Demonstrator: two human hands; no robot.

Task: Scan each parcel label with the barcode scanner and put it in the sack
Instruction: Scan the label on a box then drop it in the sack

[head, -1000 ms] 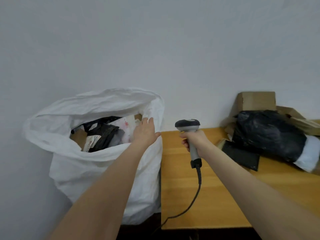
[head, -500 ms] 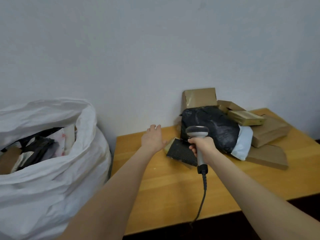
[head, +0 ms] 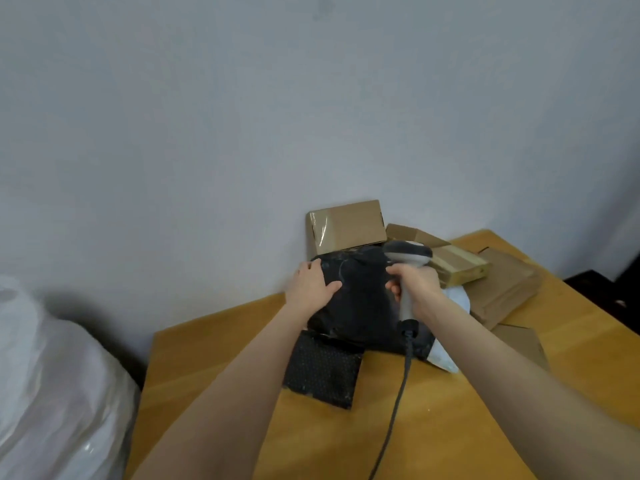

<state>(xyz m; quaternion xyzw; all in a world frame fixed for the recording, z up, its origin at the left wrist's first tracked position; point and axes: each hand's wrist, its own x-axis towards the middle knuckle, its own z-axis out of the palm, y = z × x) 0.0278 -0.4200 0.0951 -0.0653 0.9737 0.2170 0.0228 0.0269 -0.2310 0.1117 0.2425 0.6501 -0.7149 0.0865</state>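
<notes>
The left hand point(head: 313, 289) lies on the upper left edge of the big black bagged parcel point(head: 360, 313), its fingers close together and fairly straight and its thumb splayed onto the top; motion blur hides any finer grip. The right hand point(head: 417, 289) is wrapped round the handle of the barcode scanner point(head: 408, 253), whose head sits over the parcel's far right corner, and the cable point(head: 391, 427) trails toward the near table edge.

The parcel sits toward the back of the wooden table point(head: 207, 375), hemmed in by cardboard boxes point(head: 346, 225) at the wall and to the right. It overlaps a flat black mailer point(head: 323, 370) in front. Bare tabletop runs left to the table's edge, beside which the white sack point(head: 52, 393) stands, its mouth out of view
</notes>
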